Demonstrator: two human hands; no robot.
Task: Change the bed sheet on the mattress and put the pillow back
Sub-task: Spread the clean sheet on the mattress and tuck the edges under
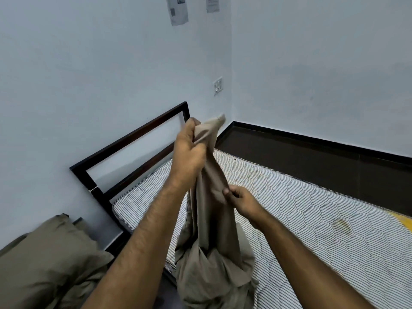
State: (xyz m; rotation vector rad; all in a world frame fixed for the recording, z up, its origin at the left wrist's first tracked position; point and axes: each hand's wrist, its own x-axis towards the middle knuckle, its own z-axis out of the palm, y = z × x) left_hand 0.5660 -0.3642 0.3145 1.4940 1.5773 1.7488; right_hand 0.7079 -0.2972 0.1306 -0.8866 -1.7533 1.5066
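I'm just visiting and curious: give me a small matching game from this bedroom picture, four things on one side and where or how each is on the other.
Things:
1. beige bed sheet
2. striped mattress
3. olive pillow
4. wall socket

Places or states:
A. lying off the bed, at lower left
B. bare, on the dark bed frame
C. fixed to the wall near the room corner
D. bunched up, gripped by the left hand and pinched by the right hand

Pairs: 1-D, 2-B, 3-A, 4-C

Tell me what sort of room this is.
Probably a plain bedroom, perhaps in a hostel: a bare striped mattress on a dark-framed bed set against a pale wall, and notices taped above it. Both hands hold a tan bed sheet.
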